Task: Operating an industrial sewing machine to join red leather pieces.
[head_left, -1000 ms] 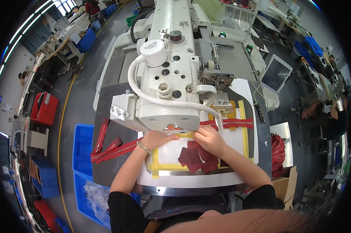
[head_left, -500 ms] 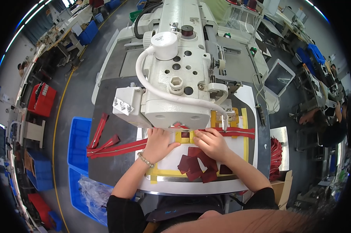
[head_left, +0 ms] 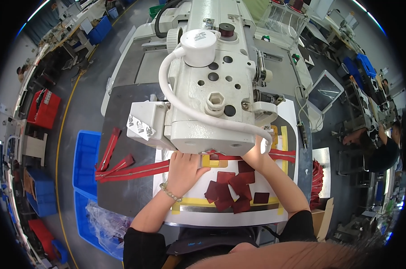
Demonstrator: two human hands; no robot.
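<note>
Keep your left hand pressed flat, fingers spread, on the long red zipper tape under the white sewing machine head, while your right hand, grip hidden, steadies the dark red leather patches.

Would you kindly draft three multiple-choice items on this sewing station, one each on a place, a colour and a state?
1. Where do the loose fabric patches lie?
A. on the white plate between the forearms
B. in the blue bin
C. on top of the machine

2. What colour is the zipper tape running left from the machine?
A. green
B. red
C. white

3. How is the left hand placed?
A. raised in the air
B. gripping the hose
C. flat on the work, fingers under the sewing machine

Answers: 1 A, the patches sit on the plate; 2 B, the tape is red; 3 C, the palm is down at the machine head.
</note>
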